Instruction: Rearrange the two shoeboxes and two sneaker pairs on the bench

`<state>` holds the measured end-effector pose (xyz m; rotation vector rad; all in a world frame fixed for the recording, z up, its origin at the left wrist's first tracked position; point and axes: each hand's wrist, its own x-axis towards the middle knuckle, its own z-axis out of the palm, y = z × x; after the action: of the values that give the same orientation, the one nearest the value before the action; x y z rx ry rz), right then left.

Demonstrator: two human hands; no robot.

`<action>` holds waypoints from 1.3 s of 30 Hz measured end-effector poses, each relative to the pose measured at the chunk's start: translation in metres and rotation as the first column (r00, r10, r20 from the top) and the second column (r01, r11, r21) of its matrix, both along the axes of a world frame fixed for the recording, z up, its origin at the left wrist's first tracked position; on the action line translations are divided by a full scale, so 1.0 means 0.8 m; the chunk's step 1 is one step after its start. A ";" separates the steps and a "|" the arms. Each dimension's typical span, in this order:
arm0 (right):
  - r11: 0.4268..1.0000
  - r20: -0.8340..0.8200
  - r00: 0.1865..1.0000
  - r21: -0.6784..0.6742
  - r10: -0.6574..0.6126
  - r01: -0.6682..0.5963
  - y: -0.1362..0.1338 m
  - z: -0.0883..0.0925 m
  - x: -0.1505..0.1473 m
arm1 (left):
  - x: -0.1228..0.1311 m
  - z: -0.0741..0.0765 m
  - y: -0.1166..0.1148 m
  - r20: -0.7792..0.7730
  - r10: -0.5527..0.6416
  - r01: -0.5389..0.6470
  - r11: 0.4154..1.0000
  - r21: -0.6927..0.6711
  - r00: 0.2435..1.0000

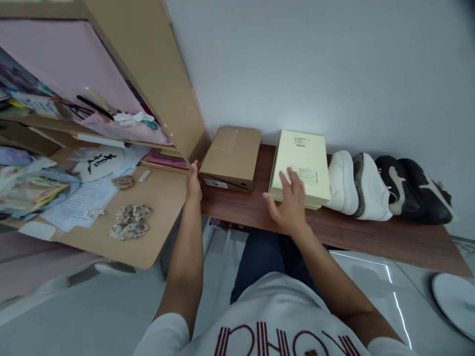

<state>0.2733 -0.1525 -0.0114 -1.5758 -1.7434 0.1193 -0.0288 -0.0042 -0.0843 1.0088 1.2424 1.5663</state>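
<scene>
A brown cardboard shoebox point(232, 153) lies on the dark wooden bench point(256, 210), against the wall. My left hand point(193, 184) is at the box's front left corner, its fingers stretched flat along that side. To the right lies a pale yellow shoebox point(302, 151), with a gap between the two boxes. Over the front of this yellow box is my right hand point(289, 200), fingers spread and holding nothing; whether it touches the lid I cannot tell. White shoes point(358, 185) stand close to the yellow box's right side.
Black shoes point(411, 193) stand farther right on the bench. On the left, a desk point(159, 198) with shelves holds papers point(87, 200), a patterned scrunchie point(131, 222) and a round white fan point(98, 163). A round white object point(454, 296) is on the floor at right.
</scene>
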 end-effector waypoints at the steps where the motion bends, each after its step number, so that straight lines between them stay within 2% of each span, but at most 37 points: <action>1: 0.994 -0.078 0.991 -0.004 0.105 -0.106 -0.001 0.001 -0.015 | -0.004 0.002 -0.002 0.016 0.006 -0.006 1.000 -0.018 1.000; 3: 0.969 -0.269 0.939 -0.061 0.213 -0.237 0.010 -0.003 -0.044 | -0.009 0.005 -0.006 0.041 0.015 -0.013 0.998 -0.061 0.999; 4: 0.962 -0.367 0.910 -0.110 0.194 -0.249 0.021 -0.007 -0.057 | -0.011 0.006 -0.007 0.044 0.012 -0.009 0.997 -0.075 0.999; 8: 0.948 -0.615 0.787 -0.277 -0.050 -0.156 0.087 -0.023 -0.088 | -0.011 -0.002 -0.003 0.073 -0.022 0.030 0.994 -0.109 0.997; 11: 0.941 -0.690 0.713 -0.310 -0.125 -0.134 0.126 -0.027 -0.095 | -0.012 -0.007 0.003 0.041 -0.050 0.056 0.989 -0.140 0.998; 13: 0.943 -0.711 0.688 -0.311 -0.146 -0.121 0.140 -0.027 -0.097 | -0.012 -0.006 0.006 0.033 -0.083 0.087 0.987 -0.138 0.996; 19: 0.925 -0.733 0.644 -0.366 -0.217 -0.105 0.150 -0.024 -0.102 | -0.008 0.007 0.008 0.099 -0.202 0.211 0.973 -0.089 0.974; 23: 0.917 -0.715 0.659 -0.387 -0.233 -0.096 0.153 -0.024 -0.104 | -0.004 0.006 0.011 0.107 -0.198 0.204 0.977 -0.055 0.974; 27: 0.905 -0.713 0.650 -0.416 -0.264 -0.089 0.161 -0.034 -0.104 | -0.004 -0.001 0.017 0.111 -0.193 0.201 0.978 -0.060 0.975; 32: 0.929 -0.754 0.637 -0.332 -0.157 -0.164 0.169 -0.055 -0.101 | -0.001 -0.001 0.017 0.104 -0.208 0.216 0.974 -0.071 0.973; 35: 0.945 -0.790 0.608 -0.252 -0.077 -0.208 0.167 -0.060 -0.100 | 0.004 0.010 0.015 0.097 -0.170 0.176 0.982 -0.061 0.981; 39: 0.957 -0.863 0.500 -0.205 -0.078 -0.206 0.156 -0.059 -0.102 | 0.008 0.047 0.009 0.057 -0.171 0.173 0.984 -0.034 0.984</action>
<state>0.1916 -0.0279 -0.0586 -1.2478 -0.9573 1.0756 -0.0226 0.0032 -0.0469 1.0144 1.1139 1.4214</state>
